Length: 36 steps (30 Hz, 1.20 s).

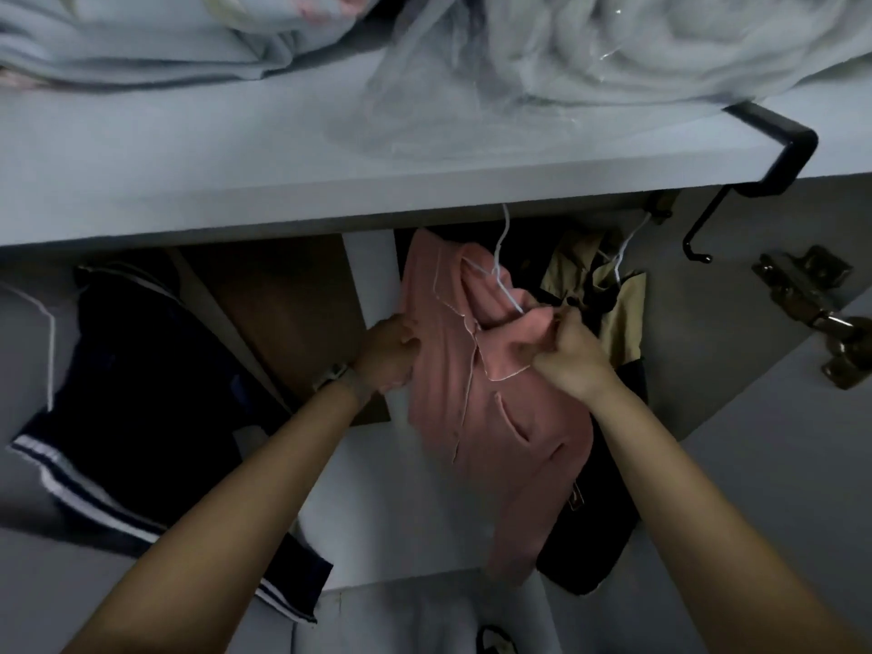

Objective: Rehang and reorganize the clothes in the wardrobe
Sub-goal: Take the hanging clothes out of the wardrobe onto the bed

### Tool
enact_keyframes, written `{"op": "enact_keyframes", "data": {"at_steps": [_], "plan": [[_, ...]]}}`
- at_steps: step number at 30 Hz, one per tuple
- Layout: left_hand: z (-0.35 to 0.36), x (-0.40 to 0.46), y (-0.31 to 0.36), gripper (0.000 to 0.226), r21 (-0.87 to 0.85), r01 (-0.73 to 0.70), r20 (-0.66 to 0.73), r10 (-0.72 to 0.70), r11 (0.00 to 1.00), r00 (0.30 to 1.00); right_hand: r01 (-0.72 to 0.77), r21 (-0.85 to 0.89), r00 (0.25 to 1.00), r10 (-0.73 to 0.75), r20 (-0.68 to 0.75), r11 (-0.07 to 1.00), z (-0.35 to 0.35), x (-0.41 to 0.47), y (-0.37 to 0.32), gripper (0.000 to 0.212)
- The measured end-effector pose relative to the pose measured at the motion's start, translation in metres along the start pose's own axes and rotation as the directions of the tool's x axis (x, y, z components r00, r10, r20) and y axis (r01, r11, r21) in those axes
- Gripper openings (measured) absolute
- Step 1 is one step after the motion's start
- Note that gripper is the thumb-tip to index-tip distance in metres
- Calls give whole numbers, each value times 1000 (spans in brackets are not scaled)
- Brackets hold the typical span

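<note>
Left hand (388, 354): grips left edge of pink shirt (490, 398). Right hand (568, 354): pinches collar by right shoulder. Shirt: half-seated on white hanger (502, 276), hook up behind shelf (188, 191) edge, beside tan garment (627, 299). Step, judged: seating shirt on hanger. Next: draw shoulders over hanger arms, straighten.

The shelf (283, 200) hides the white hanger (502, 257) hook's top.

A home bedroom wardrobe: above the left hand (388, 354) runs a white shelf (188, 181) piled with folded bedding (141, 44); beside it, clothes hang on wire hangers (502, 271); right, a door hinge (802, 295).
</note>
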<state>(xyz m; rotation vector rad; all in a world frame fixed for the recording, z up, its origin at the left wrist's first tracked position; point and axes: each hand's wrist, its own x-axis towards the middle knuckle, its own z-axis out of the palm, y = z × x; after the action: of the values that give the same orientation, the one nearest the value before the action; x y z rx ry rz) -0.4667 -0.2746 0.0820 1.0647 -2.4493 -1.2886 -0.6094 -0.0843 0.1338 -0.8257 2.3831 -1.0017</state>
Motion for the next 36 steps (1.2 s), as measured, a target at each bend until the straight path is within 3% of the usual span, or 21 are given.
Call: {"op": "enact_keyframes", "data": {"at_steps": [3, 7, 10, 13, 18, 20, 24, 27, 31, 34, 36], "plan": [[-12, -26, -14, 24, 27, 42, -18, -42, 999, 999, 71, 45, 997, -69, -47, 996, 11, 7, -8, 67], [-28, -59, -31, 34, 34, 123, -120, -118, 992, 986, 101, 26, 994, -102, 47, 995, 30, 13, -16, 28], [-39, -81, -44, 34, 14, 169, -183, -163, 986, 969, 43, 201, 977, -84, 198, 979, 48, 8, -28, 18], [-50, -101, -57, 32, 18, 192, -266, -180, 981, 947, -5, 345, 964, -87, 250, 939, 67, 4, -42, 19], [-72, -133, -73, 29, 20, 259, -392, -230, 966, 891, -22, 400, 953, -102, 287, 916, 94, -12, -62, 19], [-83, -147, -82, 31, 64, 299, -520, -224, 952, 824, -23, 471, 939, -142, 312, 882, 100, -18, -70, 19], [-112, -175, -97, 41, 87, 429, -823, -178, 899, 539, -37, 576, 912, -208, 353, 816, 102, -26, -85, 15], [-145, -183, -114, 48, 57, 518, -877, -205, 853, 435, 19, 573, 906, -257, 337, 819, 99, -33, -96, 15], [-186, -173, -144, 57, 28, 563, -798, -320, 826, 511, 61, 587, 858, -343, 382, 807, 105, -44, -108, 19], [-207, -163, -167, 44, -40, 515, -714, -385, 856, 585, 45, 459, 789, -313, 528, 887, 120, -57, -100, 28], [-216, -157, -180, 35, -64, 484, -664, -399, 873, 632, 29, 425, 816, -267, 513, 905, 133, -68, -92, 31]]}}
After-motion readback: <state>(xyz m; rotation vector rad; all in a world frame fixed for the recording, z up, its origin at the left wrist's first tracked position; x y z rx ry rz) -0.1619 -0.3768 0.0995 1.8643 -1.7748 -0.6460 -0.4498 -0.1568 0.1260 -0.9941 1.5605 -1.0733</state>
